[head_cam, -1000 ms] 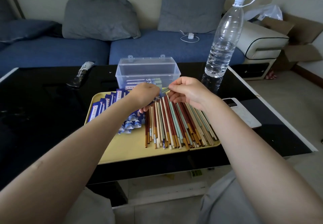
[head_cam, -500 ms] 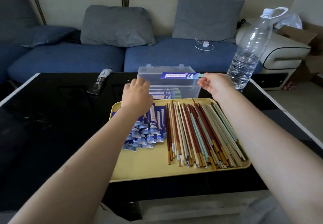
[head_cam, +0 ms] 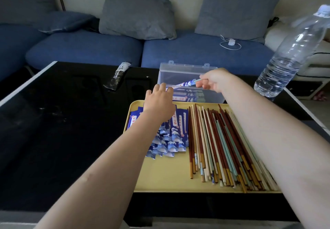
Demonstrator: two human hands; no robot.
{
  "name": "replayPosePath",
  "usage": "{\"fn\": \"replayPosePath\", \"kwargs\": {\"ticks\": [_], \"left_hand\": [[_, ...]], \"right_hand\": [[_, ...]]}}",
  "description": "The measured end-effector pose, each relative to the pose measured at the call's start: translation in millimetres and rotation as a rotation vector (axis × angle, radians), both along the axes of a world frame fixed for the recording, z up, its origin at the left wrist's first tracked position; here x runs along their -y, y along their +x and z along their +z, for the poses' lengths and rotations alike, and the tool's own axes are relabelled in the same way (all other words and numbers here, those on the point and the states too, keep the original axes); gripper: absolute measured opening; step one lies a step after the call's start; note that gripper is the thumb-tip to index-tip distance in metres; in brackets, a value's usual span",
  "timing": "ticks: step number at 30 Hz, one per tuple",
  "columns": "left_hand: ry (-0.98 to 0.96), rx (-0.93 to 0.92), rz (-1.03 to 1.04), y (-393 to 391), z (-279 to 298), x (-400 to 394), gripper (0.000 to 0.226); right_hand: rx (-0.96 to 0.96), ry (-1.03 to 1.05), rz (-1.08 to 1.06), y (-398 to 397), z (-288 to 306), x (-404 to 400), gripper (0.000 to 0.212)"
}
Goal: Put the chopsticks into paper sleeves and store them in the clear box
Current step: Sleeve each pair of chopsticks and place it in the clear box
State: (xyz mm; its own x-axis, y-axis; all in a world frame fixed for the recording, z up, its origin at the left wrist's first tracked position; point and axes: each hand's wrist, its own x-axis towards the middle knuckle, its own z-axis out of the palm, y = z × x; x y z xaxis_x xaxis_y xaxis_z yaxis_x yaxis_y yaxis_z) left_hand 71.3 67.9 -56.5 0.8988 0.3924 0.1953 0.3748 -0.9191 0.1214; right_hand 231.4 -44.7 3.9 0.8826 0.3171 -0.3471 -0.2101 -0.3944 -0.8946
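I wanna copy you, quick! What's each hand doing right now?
Left hand: open, holding nothing, fingers at the clear box.
Right hand: pinching a sleeved chopstick pair over the box.

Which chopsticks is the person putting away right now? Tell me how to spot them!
Find the yellow tray on the black table, then the clear box just behind it. Over that box the right hand pinches one sleeved pair by its green tip. It alone is wrapped in blue paper and lifted up; the loose chopsticks lie bare on the tray.
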Motion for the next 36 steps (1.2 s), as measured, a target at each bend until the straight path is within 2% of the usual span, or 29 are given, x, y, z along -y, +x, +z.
{"fn": "replayPosePath", "kwargs": {"ticks": [2, 5, 7, 9, 12, 17, 21, 26, 32, 34, 36], "left_hand": [[-0.002, -0.004, -0.003, -1, 1, 2, 0.057], [-0.014, -0.002, -0.005, -5, 5, 6, 0.053], [-0.018, 0.001, -0.011, -8, 10, 9, 0.047], [-0.016, 0.01, -0.016, -12, 14, 14, 0.04], [-0.018, 0.033, -0.02, -17, 17, 20, 0.029], [-0.03, 0.044, -0.036, -25, 20, 21, 0.027], [-0.045, 0.047, -0.047, -29, 21, 20, 0.028], [-0.039, 0.054, -0.053, -30, 20, 22, 0.03], [-0.05, 0.02, -0.075, -29, 19, 23, 0.038], [-0.061, 0.023, -0.094, -29, 19, 23, 0.046], [-0.03, 0.044, -0.141, -28, 21, 26, 0.054]], "right_hand": [[0.076, -0.007, -0.036, 3, 2, 5, 0.029], [0.223, -0.133, -0.013, -8, 2, 13, 0.022], [0.255, -0.235, 0.176, -29, -2, 17, 0.018], [0.191, -0.388, 0.435, -56, -10, 20, 0.019], [0.144, -0.655, 0.708, -85, -21, 13, 0.031], [0.23, -0.849, 0.754, -113, -33, -1, 0.045], [0.198, -0.806, 0.668, -118, -36, -3, 0.044], [0.258, -0.809, 0.65, -124, -34, -1, 0.039], [0.209, -0.745, 0.613, -120, -34, 6, 0.026], [0.207, -0.684, 0.55, -112, -34, 11, 0.026], [0.186, -0.528, 0.477, -101, -31, 23, 0.017]]}}
